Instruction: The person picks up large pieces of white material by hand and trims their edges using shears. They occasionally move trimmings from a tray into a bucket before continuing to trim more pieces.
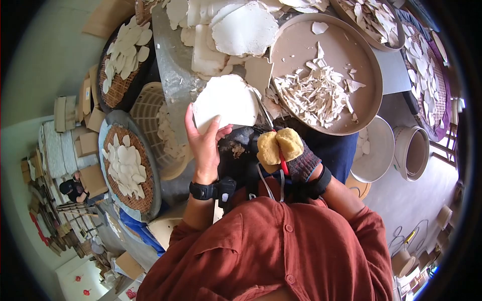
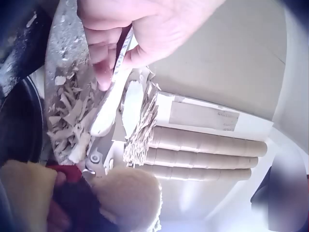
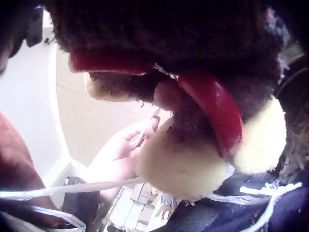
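At the near edge of the table [image 1: 173, 65], my left hand [image 1: 205, 145] pinches a white disc [image 1: 226, 100] by its near rim, held flat. My gloved right hand [image 1: 288, 153] is clenched round red-handled scissors [image 1: 282, 161], blades at the disc's right edge. Judging by the trimmings in the brown tray [image 1: 369, 75] to the right, cutting is well along; this disc looks mostly untrimmed, with a stack [image 1: 241, 30] waiting beyond.

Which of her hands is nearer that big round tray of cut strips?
Right. The right hand, gloved and gripping the scissors, sits just below the tray. The left hand, holding the white sheet, is farther left.
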A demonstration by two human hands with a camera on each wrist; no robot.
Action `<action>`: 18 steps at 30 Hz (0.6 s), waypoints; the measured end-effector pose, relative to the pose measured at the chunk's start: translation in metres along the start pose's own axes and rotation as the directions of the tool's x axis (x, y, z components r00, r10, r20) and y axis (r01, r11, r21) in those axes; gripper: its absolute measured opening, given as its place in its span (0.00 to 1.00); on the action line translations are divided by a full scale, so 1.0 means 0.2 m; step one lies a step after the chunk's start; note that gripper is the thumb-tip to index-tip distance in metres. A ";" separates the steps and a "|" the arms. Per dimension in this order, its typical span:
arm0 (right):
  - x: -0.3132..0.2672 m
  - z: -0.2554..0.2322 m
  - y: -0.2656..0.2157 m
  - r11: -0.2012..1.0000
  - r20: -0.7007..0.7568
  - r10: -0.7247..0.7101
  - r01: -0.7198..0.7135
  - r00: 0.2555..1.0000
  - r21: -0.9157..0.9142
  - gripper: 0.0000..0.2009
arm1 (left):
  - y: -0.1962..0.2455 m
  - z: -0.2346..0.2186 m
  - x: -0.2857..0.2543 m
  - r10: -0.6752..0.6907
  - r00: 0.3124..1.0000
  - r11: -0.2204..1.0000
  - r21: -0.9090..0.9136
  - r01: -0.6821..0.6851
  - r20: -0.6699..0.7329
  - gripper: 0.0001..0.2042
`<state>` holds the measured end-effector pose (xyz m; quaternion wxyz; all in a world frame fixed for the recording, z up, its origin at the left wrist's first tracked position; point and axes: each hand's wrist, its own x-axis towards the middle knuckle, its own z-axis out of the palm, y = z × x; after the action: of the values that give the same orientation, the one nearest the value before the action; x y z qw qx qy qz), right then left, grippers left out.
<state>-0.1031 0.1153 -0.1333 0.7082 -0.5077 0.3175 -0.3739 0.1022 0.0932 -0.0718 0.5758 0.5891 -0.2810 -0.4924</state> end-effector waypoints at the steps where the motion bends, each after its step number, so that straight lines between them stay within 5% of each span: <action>1: 0.00 -0.01 0.01 0.998 0.000 -0.006 0.006 1.000 -0.057 0.16 | 0.01 0.00 0.01 0.003 1.000 1.000 0.014 -0.003 0.014 0.32; 6: 0.01 -0.03 0.10 0.985 -0.029 -0.024 0.019 0.999 -0.171 0.19 | 0.05 -0.02 0.04 -0.034 0.989 0.999 0.045 0.028 0.141 0.34; 10: 0.01 -0.03 0.18 0.981 -0.076 0.141 -0.130 0.987 0.143 0.18 | 0.04 -0.02 0.03 -0.045 0.993 0.998 0.044 0.041 0.112 0.34; 12: 0.02 -0.04 0.17 0.999 -0.055 0.047 -0.047 0.997 -0.005 0.18 | 0.00 0.00 0.01 0.023 0.999 1.000 0.009 -0.023 0.034 0.34; 15: 0.03 -0.06 0.09 0.833 0.123 -0.210 0.244 0.970 -0.496 0.18 | -0.07 0.04 -0.02 0.101 0.992 0.995 0.018 -0.100 -0.075 0.32; 17: 0.03 -0.05 0.07 0.793 0.138 -0.232 0.270 0.963 -0.546 0.19 | -0.07 0.05 -0.02 0.092 0.994 0.995 0.049 -0.089 -0.062 0.30; 18: 0.02 -0.05 0.05 0.912 0.088 -0.103 0.129 0.991 -0.389 0.19 | -0.07 0.03 0.00 0.078 0.996 0.995 0.063 -0.075 -0.044 0.30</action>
<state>-0.1068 0.1086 -0.1456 0.5782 -0.6697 0.3321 -0.3268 0.0944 0.0932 -0.0836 0.5825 0.6064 -0.3048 -0.4472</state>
